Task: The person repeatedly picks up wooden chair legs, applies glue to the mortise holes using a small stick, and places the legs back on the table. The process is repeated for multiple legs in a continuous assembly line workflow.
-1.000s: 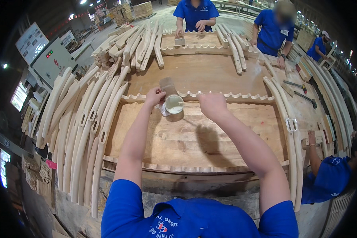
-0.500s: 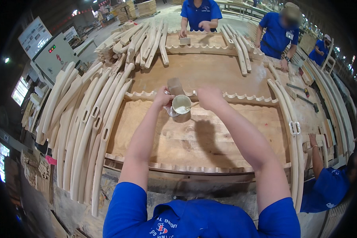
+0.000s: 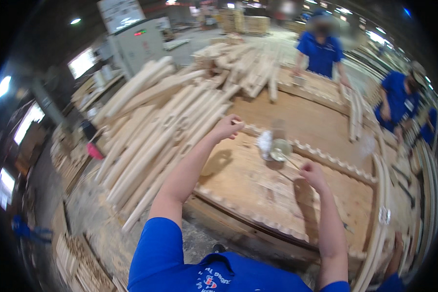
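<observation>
My left hand (image 3: 228,128) is raised beside the stacked curved wooden pieces (image 3: 190,117), its fingers pinched together. A small pale bit may be between the fingertips; blur hides what it is. My right hand (image 3: 314,176) grips the end of a thin stick (image 3: 292,163), whose other end reaches into a round cup (image 3: 280,150). The cup stands on the wooden workbench (image 3: 248,182) next to a notched wooden strip (image 3: 321,158). Touching its left side is a crumpled white cloth or paper (image 3: 264,143). Behind it is a brownish block-like object (image 3: 278,127), partly blurred.
Notched strips also edge the bench front. More curved pieces (image 3: 382,194) lie along the right side, near hand tools (image 3: 405,187). One co-worker (image 3: 321,53) stands across the bench, another (image 3: 399,100) at the far right. A bystander's arm (image 3: 395,253) shows at lower right.
My left hand has let go of the cup and moved left toward the stacked pieces. My right hand has come lower, still on the stick. The view has turned left.
</observation>
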Available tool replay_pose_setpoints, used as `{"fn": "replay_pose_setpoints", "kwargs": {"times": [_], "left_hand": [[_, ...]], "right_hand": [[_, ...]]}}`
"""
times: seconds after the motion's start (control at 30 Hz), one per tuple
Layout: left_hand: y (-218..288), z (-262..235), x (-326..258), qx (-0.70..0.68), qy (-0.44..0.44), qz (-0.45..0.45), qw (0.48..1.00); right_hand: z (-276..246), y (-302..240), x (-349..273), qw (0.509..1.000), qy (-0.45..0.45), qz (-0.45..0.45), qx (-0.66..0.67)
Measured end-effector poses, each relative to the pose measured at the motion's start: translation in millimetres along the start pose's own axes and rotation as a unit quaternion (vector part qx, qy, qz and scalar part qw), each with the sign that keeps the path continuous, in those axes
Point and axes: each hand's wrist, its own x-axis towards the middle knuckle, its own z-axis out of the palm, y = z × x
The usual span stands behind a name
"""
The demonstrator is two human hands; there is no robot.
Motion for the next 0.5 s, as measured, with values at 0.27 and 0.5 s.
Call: {"fn": "replay_pose_setpoints", "kwargs": {"times": [0.27, 0.5], "left_hand": [[-6, -218, -110, 0.359, 0.333, 0.078, 0.869], [-31, -342, -135, 0.580, 0.389, -0.084, 0.711]], "right_hand": [[38, -13, -5, 0.999, 0.041, -0.024, -0.016], [59, -3, -15, 0.983, 0.167, -0.074, -0.030]]}}
